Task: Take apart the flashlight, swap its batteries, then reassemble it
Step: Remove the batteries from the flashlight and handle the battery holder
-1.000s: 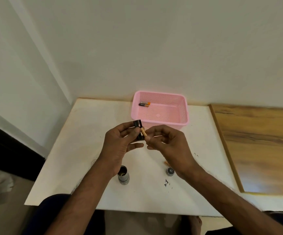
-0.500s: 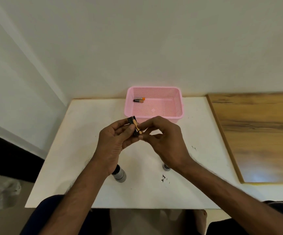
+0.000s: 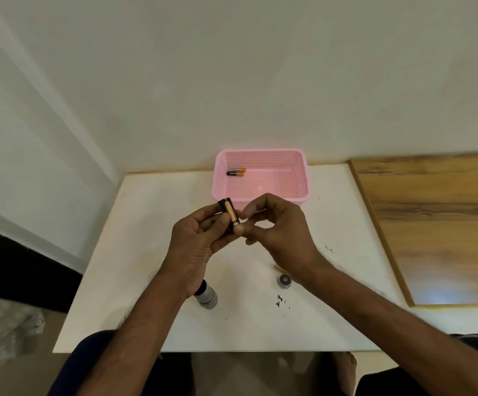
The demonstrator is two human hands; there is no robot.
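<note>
My left hand point(image 3: 200, 238) holds a black battery holder point(image 3: 224, 208) upright above the table, with a gold-and-black battery point(image 3: 231, 214) lying in its slot. My right hand point(image 3: 277, 227) pinches the lower end of that battery with thumb and forefinger. The silver flashlight body point(image 3: 206, 295) lies on the white table point(image 3: 134, 252), partly hidden behind my left wrist. The round end cap point(image 3: 284, 280) rests on the table by my right wrist. The tip of a loose battery point(image 3: 278, 267) shows just above the cap.
A pink mesh basket point(image 3: 260, 155) stands at the table's back edge with two orange-tipped batteries point(image 3: 236, 172) inside. A wooden board point(image 3: 432, 218) covers the right side. Small black marks point(image 3: 280, 301) dot the table near the front. The wall rises right behind the table.
The battery has gone from angled against the holder to lying along its slot. Both hands rose slightly and stayed together. The view shifted downward.
</note>
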